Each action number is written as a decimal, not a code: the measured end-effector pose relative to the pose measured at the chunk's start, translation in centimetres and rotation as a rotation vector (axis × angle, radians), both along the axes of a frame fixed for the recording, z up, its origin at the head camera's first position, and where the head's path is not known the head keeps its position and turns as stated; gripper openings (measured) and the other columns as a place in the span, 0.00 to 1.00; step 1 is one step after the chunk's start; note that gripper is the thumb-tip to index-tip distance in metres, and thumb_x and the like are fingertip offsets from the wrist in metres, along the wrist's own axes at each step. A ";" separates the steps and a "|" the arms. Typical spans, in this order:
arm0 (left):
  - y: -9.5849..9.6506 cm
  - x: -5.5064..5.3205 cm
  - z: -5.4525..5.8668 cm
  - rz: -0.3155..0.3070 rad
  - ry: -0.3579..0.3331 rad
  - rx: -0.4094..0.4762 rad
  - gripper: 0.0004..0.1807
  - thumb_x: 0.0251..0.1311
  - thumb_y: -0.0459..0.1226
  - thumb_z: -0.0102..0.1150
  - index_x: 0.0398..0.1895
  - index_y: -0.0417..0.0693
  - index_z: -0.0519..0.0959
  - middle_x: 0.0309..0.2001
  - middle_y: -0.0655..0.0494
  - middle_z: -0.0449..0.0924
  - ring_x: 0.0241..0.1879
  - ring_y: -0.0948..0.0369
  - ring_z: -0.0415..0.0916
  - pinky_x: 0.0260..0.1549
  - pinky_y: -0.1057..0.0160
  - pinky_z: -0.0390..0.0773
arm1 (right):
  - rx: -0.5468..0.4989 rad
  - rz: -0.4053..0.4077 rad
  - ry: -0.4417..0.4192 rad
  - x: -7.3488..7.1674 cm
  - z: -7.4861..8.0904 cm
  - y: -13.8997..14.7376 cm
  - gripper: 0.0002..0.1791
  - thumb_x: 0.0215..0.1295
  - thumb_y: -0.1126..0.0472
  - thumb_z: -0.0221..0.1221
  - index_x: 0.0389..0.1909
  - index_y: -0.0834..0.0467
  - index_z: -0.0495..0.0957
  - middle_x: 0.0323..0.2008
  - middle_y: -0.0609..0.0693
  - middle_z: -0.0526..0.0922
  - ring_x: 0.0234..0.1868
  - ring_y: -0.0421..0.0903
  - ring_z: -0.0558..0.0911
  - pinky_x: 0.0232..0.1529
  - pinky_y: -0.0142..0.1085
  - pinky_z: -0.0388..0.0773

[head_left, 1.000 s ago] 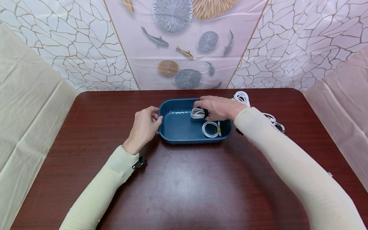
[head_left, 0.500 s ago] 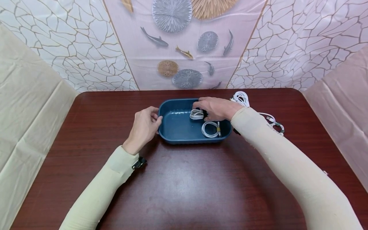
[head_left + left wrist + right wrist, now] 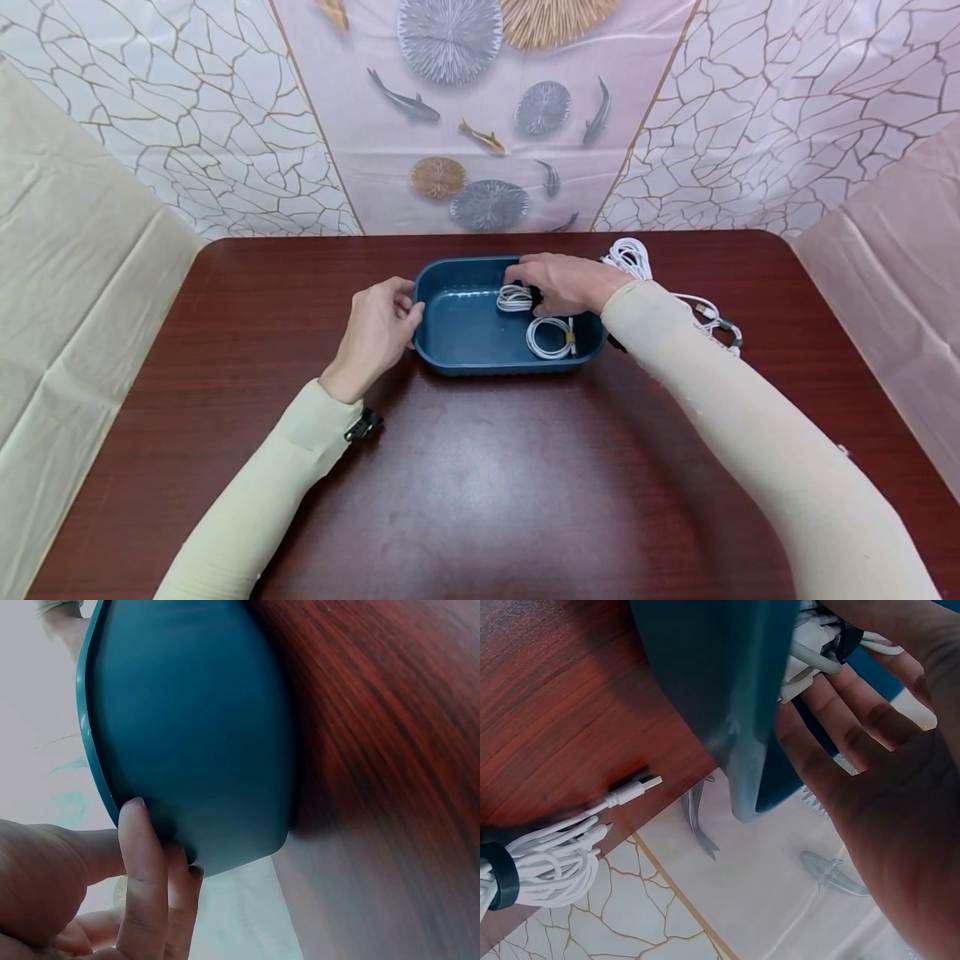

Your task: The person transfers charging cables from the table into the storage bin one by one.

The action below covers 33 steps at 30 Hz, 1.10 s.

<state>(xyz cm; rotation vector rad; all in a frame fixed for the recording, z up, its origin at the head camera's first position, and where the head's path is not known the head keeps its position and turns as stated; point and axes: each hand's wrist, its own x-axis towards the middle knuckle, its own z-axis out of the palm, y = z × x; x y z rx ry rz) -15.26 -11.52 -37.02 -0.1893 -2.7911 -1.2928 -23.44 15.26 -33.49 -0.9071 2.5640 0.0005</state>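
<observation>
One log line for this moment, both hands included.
left hand: grips blue bin; right hand: holds black-strapped cable in bin; yellow-tied cable: in bin; other cables: on table

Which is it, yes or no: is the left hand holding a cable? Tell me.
No, the left hand holds only the end of the blue tray in the head view.

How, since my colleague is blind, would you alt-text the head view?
A right hand holds a coiled white cable inside a blue tray while the left hand grips the tray's end. Another coiled cable lies in the tray; more white cables lie on the reddish-brown table.
</observation>
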 end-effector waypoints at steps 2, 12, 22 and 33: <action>0.0 0.0 0.0 0.000 -0.001 0.003 0.19 0.70 0.34 0.61 0.61 0.34 0.77 0.38 0.44 0.82 0.22 0.60 0.83 0.20 0.66 0.86 | -0.003 0.004 -0.002 -0.1 0.0 0.0 0.34 0.63 0.60 0.70 0.69 0.51 0.70 0.65 0.56 0.75 0.62 0.52 0.78 0.69 0.51 0.77; 0.0 0.1 -0.1 0.000 0.006 0.000 0.19 0.70 0.34 0.60 0.60 0.33 0.77 0.38 0.44 0.82 0.21 0.60 0.82 0.19 0.66 0.85 | -0.004 0.015 -0.006 -0.2 -0.3 -0.3 0.33 0.64 0.61 0.69 0.70 0.51 0.70 0.66 0.56 0.74 0.63 0.51 0.77 0.70 0.50 0.75; -0.1 0.0 0.0 -0.002 0.015 0.000 0.19 0.69 0.33 0.61 0.60 0.34 0.77 0.37 0.45 0.82 0.22 0.59 0.83 0.19 0.66 0.85 | -0.008 0.014 -0.016 -0.3 -0.5 -0.3 0.32 0.65 0.62 0.68 0.70 0.54 0.71 0.65 0.57 0.77 0.62 0.51 0.78 0.69 0.49 0.77; 0.0 -0.1 0.0 0.001 0.002 0.005 0.19 0.69 0.33 0.61 0.60 0.33 0.77 0.37 0.44 0.82 0.23 0.59 0.83 0.19 0.66 0.86 | -0.004 0.005 -0.036 -0.5 -0.7 -0.3 0.31 0.66 0.62 0.67 0.69 0.54 0.71 0.65 0.56 0.77 0.61 0.51 0.79 0.68 0.49 0.78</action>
